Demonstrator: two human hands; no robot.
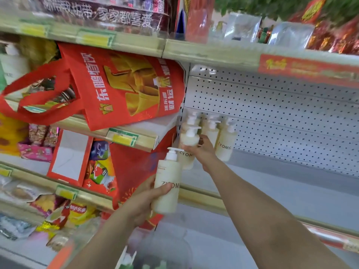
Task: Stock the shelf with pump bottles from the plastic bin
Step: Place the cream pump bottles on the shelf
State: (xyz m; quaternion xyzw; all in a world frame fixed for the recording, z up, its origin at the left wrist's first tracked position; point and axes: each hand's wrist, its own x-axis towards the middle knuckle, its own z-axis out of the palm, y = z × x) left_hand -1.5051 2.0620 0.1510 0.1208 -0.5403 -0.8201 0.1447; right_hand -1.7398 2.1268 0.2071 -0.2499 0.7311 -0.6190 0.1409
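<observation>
My left hand [144, 199] grips a cream pump bottle [168, 185] with a white pump, held upright in front of the shelf edge. My right hand [201, 152] reaches onto the white shelf [272, 191] and holds another cream pump bottle [187, 146] at its left end. Several more cream pump bottles [225, 140] stand behind and beside it, against the perforated back panel [272, 105]. The plastic bin [155, 257] shows only as a blur at the bottom edge.
A red gift bag [124, 88] leans on the neighbouring shelf to the left, close to the bottles. Red boxes [70, 158] and snack packets [77, 212] fill the left shelves. Packaged goods sit on the shelf above.
</observation>
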